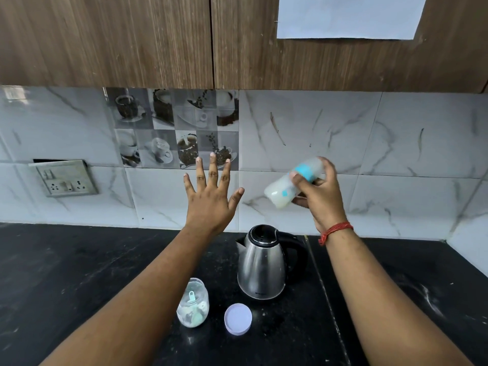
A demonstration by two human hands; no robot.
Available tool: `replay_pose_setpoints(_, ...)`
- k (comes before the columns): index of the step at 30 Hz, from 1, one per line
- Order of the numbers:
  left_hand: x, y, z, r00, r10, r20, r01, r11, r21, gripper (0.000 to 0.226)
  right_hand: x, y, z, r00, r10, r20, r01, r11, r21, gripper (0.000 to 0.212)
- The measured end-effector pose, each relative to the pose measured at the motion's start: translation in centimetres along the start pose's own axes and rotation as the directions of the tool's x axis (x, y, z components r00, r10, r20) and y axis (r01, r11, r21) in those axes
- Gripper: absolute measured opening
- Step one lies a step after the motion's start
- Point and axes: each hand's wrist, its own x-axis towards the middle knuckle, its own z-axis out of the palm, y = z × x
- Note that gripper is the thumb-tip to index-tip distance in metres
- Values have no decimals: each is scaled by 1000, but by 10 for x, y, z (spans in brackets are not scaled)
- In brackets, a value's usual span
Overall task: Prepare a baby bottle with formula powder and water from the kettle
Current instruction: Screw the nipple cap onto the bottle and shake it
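Baby bottle high above counter

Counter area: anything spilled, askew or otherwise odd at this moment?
No spill shows on the counter. The powder jar stands open, its lid loose beside it, a scoop inside. The wall socket plate hangs crooked, with a gap above it. The right hand holds the bottle tilted; it looks blurred.

A grey wall socket plate sits in marble-look tiles, below brown wooden cupboards bearing white paper.
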Motion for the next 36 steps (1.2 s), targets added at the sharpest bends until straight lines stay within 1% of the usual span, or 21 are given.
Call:
replay_pose_setpoints(1, 1, 1, 0, 1000, -3, 2, 3, 1000, -1, 78, 2, 1, -2, 999, -6, -46, 8, 999, 45, 68)
replay_pose_setpoints(2, 1, 1, 0, 1000, -5, 3, 5, 1000, 0, 78, 1, -1, -1, 999, -4, -42, 6, 999, 51, 68)
replay_pose_setpoints(4, 1, 2, 0, 1000, 5, 3, -5, 1000, 5, 79, -2, -2, 2, 998, 18, 59, -15, 999, -47, 66)
replay_pose_setpoints(5, 1, 2, -1, 1000, 11, 4, -11, 1000, 5, 79, -2, -1, 3, 998, 12, 58, -9, 998, -58, 65)
replay_pose_setpoints(7, 1, 3, 0, 1000, 12, 3, -12, 1000, -3, 80, -2, -1, 1, 999, -5, -44, 6, 1000, 28, 63)
replay_pose_setpoints(8, 1, 4, 0, 1000, 12, 3, -12, 1000, -2, 80, -2, -3, 0, 999, -2, -45, 4, 999, 50, 63)
replay_pose_setpoints(10, 1, 5, 0, 1000, 22, 3, -22, 1000, 12, 79, -2, -6, 0, 997, 34, 62, -32, 999, -36, 64)
replay_pose_setpoints(11, 1, 5, 0, 1000, 28, 3, -28, 999, 16, 79, -2, -5, 0, 997, 36, 73, -32, 998, -59, 65)
replay_pose_setpoints(13, 2, 5, 0, 1000, 25, 4, -25, 1000, 12, 79, -1, -2, -3, 999, 2, -41, -1, 1000, 12, 64)
replay_pose_setpoints(14, 2, 5, 0, 1000, 24, 6, -24, 1000, 11, 78, 0, -2, -5, 998, -3, -66, 6, 999, 41, 63)
replay_pose_setpoints(17, 1, 5, 0, 999, 46, 5, -46, 999, 28, 76, -3, -3, -2, 999, 30, 32, -28, 998, -51, 63)
replay_pose_setpoints(20, 3, 5, 1, 999, 44, 5, -44, 999, 28, 76, 0, -1, -5, 986, -23, -166, 32, 998, 54, 64)
replay_pose_setpoints(21, 4, 6, 1, 999, 46, 1, -46, 999, 28, 76, 1, -2, -6, 986, -19, -164, 30, 997, 65, 64)
replay_pose_setpoints(23, 4, 6, 2, 998, 64, -7, -63, 997, 33, 76, 0, -3, -4, 999, 17, -37, -18, 1000, -22, 64)
replay_pose_setpoints(24, 4, 6, 2, 998, 68, -6, -67, 997, 35, 76, 0, -2, -4, 1000, 18, -24, -19, 999, -47, 64)
replay_pose_setpoints(27, 4, 7, 4, 999, 54, -3, -54, 998, 20, 75, 2, -1, -8, 982, -25, -187, 35, 998, 49, 64)
replay_pose_setpoints(30, 3, 7, 5, 998, 68, -5, -68, 997, 33, 75, 2, -4, -5, 998, -3, -55, 0, 999, -53, 62)
replay_pose_setpoints(31, 4, 7, 5, 998, 69, -4, -69, 997, 33, 74, 1, -3, -4, 996, -15, -83, 11, 999, -45, 62)
replay_pose_setpoints(33, 5, 7, 6, 998, 55, -3, -55, 998, 20, 74, 2, -3, -7, 974, -46, -222, 57, 997, 43, 64)
replay_pose_setpoints(34, 4, 7, 6, 999, 53, -3, -53, 998, 18, 74, 3, -4, -8, 973, -46, -227, 61, 996, 59, 63)
replay_pose_setpoints(36, 4, 7, 6, 998, 61, -9, -61, 998, 24, 74, 3, -5, -7, 997, -10, -81, 9, 1000, -13, 60)
